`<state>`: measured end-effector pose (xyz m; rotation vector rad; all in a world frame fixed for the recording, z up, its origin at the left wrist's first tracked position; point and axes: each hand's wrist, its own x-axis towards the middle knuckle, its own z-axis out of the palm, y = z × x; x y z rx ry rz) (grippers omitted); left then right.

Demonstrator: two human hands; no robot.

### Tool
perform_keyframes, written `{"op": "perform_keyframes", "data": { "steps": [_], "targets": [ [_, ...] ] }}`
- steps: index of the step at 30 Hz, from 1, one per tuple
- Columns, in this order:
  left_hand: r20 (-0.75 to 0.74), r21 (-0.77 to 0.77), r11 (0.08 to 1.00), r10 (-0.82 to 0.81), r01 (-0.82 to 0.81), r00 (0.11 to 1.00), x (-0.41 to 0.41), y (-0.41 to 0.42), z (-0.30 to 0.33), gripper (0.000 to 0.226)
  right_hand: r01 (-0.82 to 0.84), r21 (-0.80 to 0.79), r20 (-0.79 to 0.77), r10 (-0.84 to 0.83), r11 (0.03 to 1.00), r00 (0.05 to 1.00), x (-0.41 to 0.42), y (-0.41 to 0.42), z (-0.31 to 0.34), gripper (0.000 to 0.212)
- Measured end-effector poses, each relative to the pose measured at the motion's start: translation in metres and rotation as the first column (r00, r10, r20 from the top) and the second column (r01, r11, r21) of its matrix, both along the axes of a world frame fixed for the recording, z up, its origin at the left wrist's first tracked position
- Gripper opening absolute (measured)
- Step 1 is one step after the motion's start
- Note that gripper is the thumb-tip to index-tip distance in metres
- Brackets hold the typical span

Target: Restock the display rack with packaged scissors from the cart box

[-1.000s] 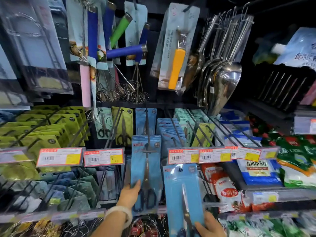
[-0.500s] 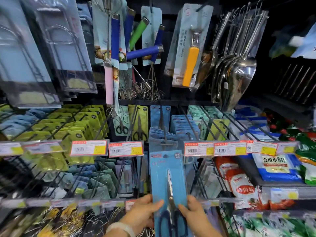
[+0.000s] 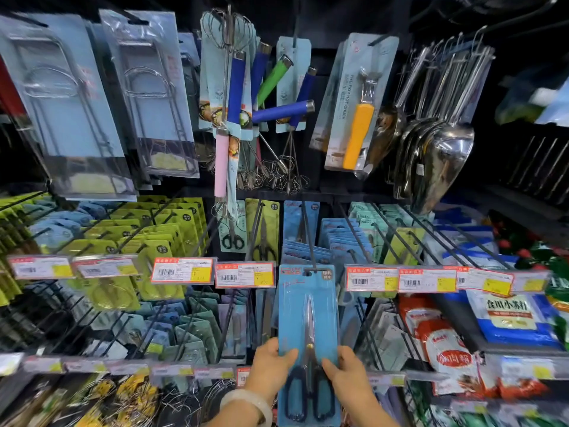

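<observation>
Seating a blue scissors pack (image 3: 308, 306) on its display hook (image 3: 308, 241)

Left hand (image 3: 271, 366) and right hand (image 3: 346, 369) pinch the card's lower edges. The hang hole sits at the hook tip, in front of identical packs. Keep the card level, then push straight back along the hook.

Above the pegs we see whisks with blue handles (image 3: 236, 87), one green handle (image 3: 274, 79) and one pink handle (image 3: 221, 163) hanging together. Right of them we find a carded tool with an orange handle (image 3: 358, 135), then a bunch of steel scoops (image 3: 443, 155). At far right we spot a blue-and-white food bag (image 3: 511, 315) beside red-and-white pouches (image 3: 443, 349). Yellow-marked price tags (image 3: 244, 274) line the rail.
</observation>
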<state>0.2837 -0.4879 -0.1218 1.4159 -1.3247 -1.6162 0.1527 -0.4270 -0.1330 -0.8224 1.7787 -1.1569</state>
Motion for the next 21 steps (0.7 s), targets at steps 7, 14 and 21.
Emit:
{"op": "perform_keyframes", "data": {
  "steps": [7, 14, 21],
  "targets": [
    [0.054, 0.029, 1.0, -0.006, 0.005, 0.999, -0.006, -0.005, -0.006, 0.019, -0.029, 0.059, -0.027, 0.03, 0.998, 0.999, -0.005, -0.004, -0.005, 0.015],
    [0.047, 0.054, 0.998, -0.023, 0.021, 0.999, -0.007, -0.006, -0.016, 0.015, -0.088, 0.074, -0.087, 0.094, 0.993, 0.992, -0.012, -0.006, -0.007, 0.019],
    [0.048, 0.067, 0.998, -0.02, 0.016, 0.999, -0.012, -0.012, -0.019, 0.018, -0.009, 0.104, -0.201, 0.03, 0.995, 0.979, -0.014, -0.012, -0.015, 0.019]
  ]
}}
